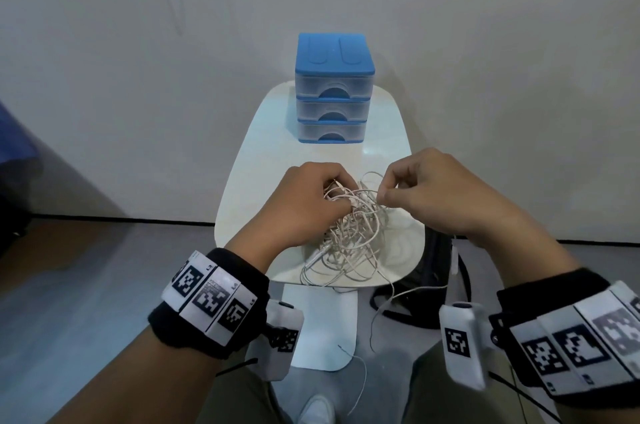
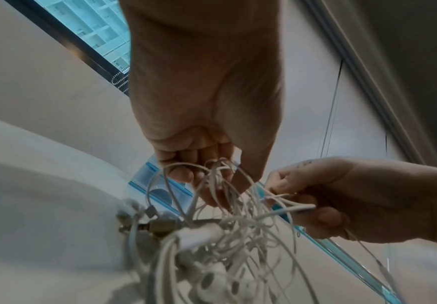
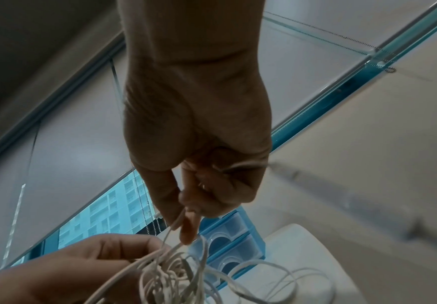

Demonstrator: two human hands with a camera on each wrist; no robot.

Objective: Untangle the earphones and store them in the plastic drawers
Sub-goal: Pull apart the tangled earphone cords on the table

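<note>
Between both hands, over the white table (image 1: 242,188): tangled earphones (image 1: 349,233). Left hand (image 1: 304,201) w/ fingers curled into the knot, gripping cords. Right hand (image 1: 436,195) pinches one strand, thumb & forefinger. Plastic drawers (image 1: 334,91) just beyond the fingertips, all 3 closed.

Bare forearms, both wrapped in a black fabric wristband: left wristband (image 1: 211,305) lower left of the frame, right wristband (image 1: 568,333) lower right. White tiles printed with black square markers across each band. White boxy camera unit (image 1: 462,342) clipped below each wrist, thin black cable trailing. Olive trousers and a white shoe (image 1: 317,409) at bottom centre.
</note>
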